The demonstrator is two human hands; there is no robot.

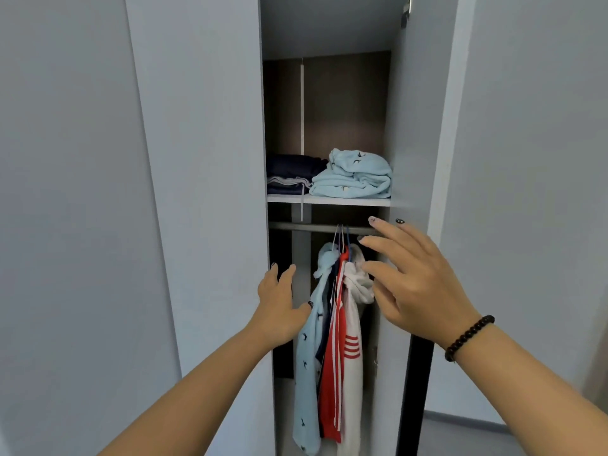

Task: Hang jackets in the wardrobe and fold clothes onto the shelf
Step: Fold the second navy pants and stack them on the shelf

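Observation:
Inside the open wardrobe, a light blue jacket point(307, 357), a red jacket with white stripes point(330, 373) and a white jacket point(353, 373) hang close together from the rail point(296, 226). On the white shelf point(329, 201) above lie folded dark clothes point(292, 176) and a folded light blue garment point(353, 176). My left hand point(279, 301) is spread open, its thumb touching the light blue jacket. My right hand point(411, 281) is open with fingers straight, just right of the white jacket's hood, holding nothing.
The wardrobe's left door point(204, 192) and right door point(418, 143) stand open on either side of the narrow compartment. A grey wall point(533, 159) is on the right. A dark bead bracelet point(467, 339) circles my right wrist.

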